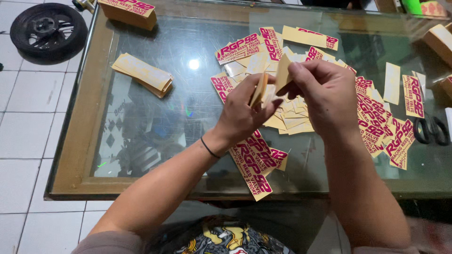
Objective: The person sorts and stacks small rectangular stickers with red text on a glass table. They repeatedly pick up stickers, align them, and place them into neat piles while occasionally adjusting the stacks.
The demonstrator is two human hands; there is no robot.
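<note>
My left hand grips a thin stack of pale yellow sticker cards, held on edge above the glass table. My right hand pinches one pale yellow card between thumb and fingers, just right of that stack. A black band circles my left wrist. Under and around both hands lies a loose heap of yellow stickers with magenta print, some face down. More of these stickers lie below my left wrist near the table's front edge.
A neat pile of face-down cards rests left of centre on the glass-topped wooden-framed table. Black scissors lie at the right. A cardboard box sits at the far left corner. A black wheel stands on the tiled floor.
</note>
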